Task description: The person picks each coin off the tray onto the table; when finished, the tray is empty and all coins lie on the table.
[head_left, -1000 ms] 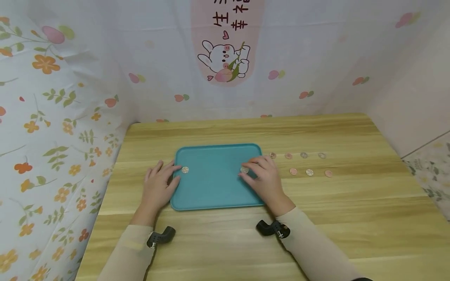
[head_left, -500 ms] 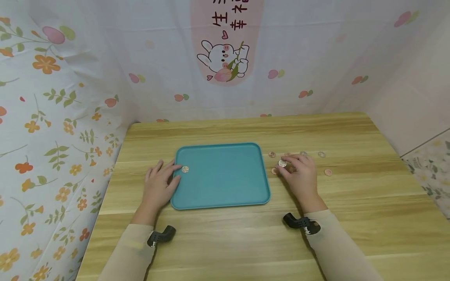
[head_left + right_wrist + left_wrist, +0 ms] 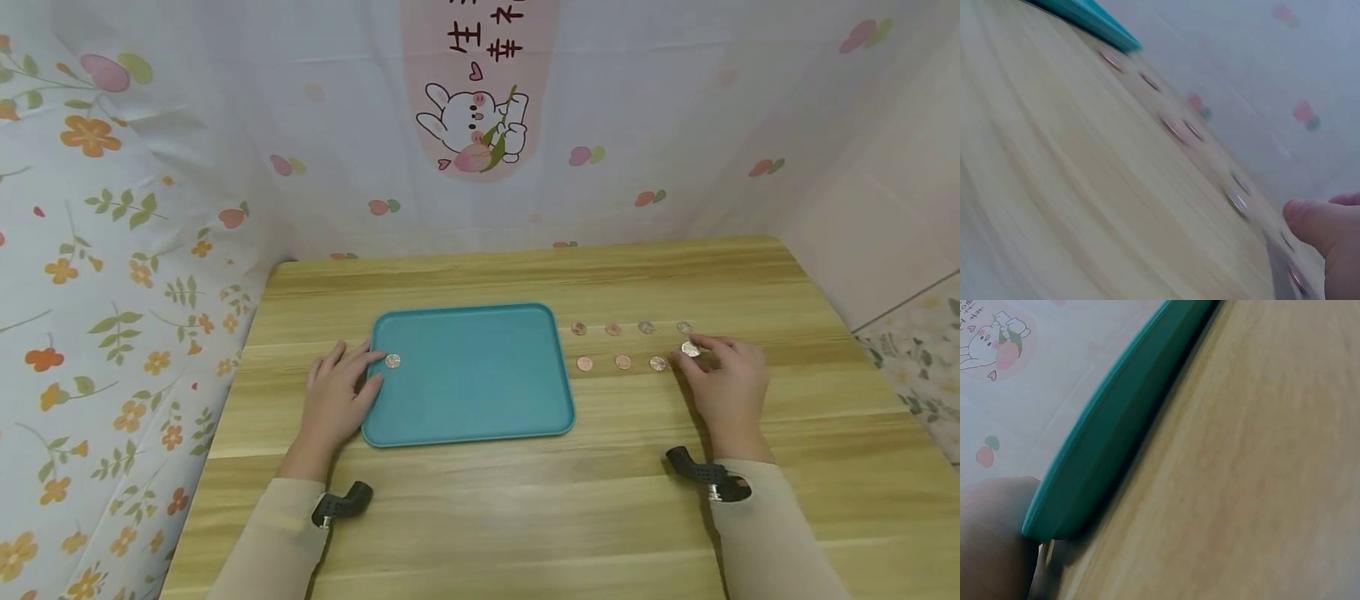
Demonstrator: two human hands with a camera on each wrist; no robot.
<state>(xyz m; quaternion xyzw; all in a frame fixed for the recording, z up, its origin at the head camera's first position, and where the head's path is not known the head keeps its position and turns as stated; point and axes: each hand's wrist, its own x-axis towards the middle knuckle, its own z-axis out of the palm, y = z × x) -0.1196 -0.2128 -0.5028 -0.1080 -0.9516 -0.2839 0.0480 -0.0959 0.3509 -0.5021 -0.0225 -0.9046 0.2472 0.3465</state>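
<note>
My right hand [image 3: 727,385] pinches a silvery coin [image 3: 691,349] between thumb and fingertips, held over the right end of the coin rows. In the right wrist view its thumb [image 3: 1310,222] shows, with a coin [image 3: 1297,280] lying on the table beneath. My left hand [image 3: 336,400] rests at the left rim of a shallow teal tray [image 3: 472,375], its index fingertip beside a coin [image 3: 393,361] inside the tray. From the left wrist, the tray's side wall [image 3: 1104,425] stands over the wood, with part of the hand [image 3: 997,531] at its end.
Two rows of copper and silvery coins lie right of the tray, among them a copper coin [image 3: 585,364] and a silvery coin [image 3: 657,363]. They lie on a wooden table [image 3: 480,508]. A printed cloth [image 3: 330,125] hangs behind and to the left.
My right hand has carried the coin rightward from over the tray, past the coin rows, to their right end. The left hand stays at the tray's rim.
</note>
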